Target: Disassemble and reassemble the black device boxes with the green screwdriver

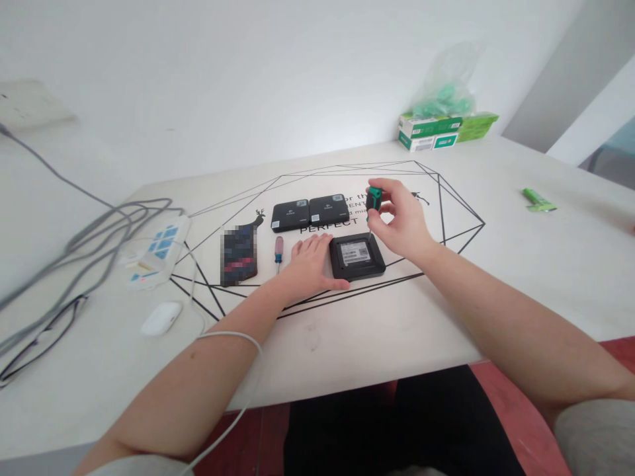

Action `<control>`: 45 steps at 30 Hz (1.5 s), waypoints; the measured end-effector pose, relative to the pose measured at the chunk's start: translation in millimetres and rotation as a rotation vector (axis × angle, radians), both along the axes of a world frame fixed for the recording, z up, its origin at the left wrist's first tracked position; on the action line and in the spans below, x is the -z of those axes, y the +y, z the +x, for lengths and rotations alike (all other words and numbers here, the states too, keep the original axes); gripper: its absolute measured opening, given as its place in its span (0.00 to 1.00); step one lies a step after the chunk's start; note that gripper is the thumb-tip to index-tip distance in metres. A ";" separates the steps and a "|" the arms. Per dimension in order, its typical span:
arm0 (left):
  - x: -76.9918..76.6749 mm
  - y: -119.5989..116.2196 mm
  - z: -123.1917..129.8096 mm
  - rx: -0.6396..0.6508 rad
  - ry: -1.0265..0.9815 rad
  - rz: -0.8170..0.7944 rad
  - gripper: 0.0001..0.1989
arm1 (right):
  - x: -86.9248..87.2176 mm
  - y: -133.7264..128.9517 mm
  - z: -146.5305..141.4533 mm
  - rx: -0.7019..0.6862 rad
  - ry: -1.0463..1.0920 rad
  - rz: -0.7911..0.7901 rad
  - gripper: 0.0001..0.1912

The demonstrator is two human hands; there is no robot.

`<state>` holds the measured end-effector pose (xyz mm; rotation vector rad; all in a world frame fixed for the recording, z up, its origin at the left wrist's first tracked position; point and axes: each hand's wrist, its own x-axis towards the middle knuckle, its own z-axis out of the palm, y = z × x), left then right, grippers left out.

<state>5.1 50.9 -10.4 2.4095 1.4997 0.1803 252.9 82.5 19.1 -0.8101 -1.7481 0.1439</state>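
Observation:
A black set-top box (361,270) lies label side up on the table. My left hand (311,264) rests flat along its left side, fingers stretched out and thumb apart near the front corner. In my right hand (401,221) is a green and black screwdriver (374,198), gripped by the handle. It stands nearly upright, its tip at the box's far right corner; whether it sits in a screw is too small to tell. A second screwdriver (278,248) with a pinkish and blue handle lies left of my left hand. Two more black boxes (290,215) sit side by side behind.
A blurred-out phone-like object (239,254) lies at left. Beyond it are a power strip (161,248), grey cables (64,248), a white earphone case (161,318) and glasses (42,340). Green-and-white cartons (429,132) stand at the back right; a green packet (539,200) lies far right. A white cable (253,390) crosses my left forearm.

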 end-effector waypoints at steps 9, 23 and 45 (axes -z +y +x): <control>2.1 12.9 -9.6 -0.060 -0.090 0.020 0.34 | -3.6 -2.1 -0.5 0.021 -0.005 -0.018 0.29; -2.1 -14.6 9.5 0.105 -0.131 0.132 0.41 | -5.4 -9.0 -4.2 -0.048 -0.012 -0.012 0.29; -1.8 -20.9 18.5 -0.003 -0.115 0.152 0.41 | -10.0 -9.2 4.8 -0.191 -0.056 0.026 0.27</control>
